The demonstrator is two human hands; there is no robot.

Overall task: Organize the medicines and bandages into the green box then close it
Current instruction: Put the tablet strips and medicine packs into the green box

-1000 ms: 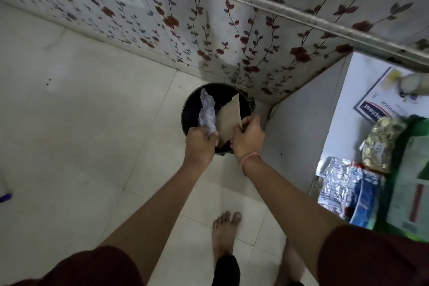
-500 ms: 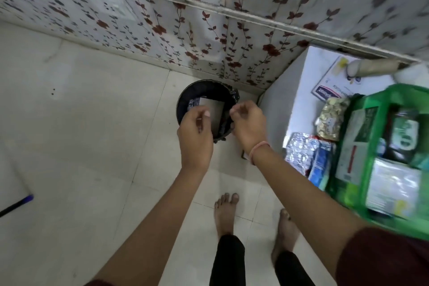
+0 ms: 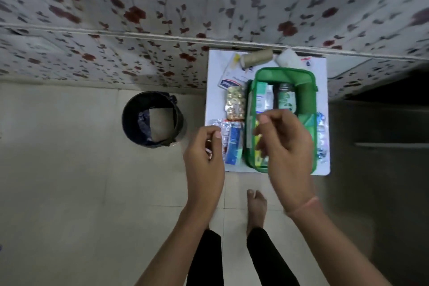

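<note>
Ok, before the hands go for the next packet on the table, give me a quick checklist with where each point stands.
1. Left hand free: ok, fingers loosely curled, nothing held.
2. Right hand free: ok, nothing visible in it, though it is motion-blurred.
3. Green box open for loading: ok, top open, bottles and packets visible inside.
4. Items still outside the box: not ok, gold pill strip, blue packet, tan bandage roll and foil strips lie on the white table.
5. Room left in the box: cannot tell, the right hand covers its near half.
6. Bin clear of the table: ok, on the floor to the left.
</note>
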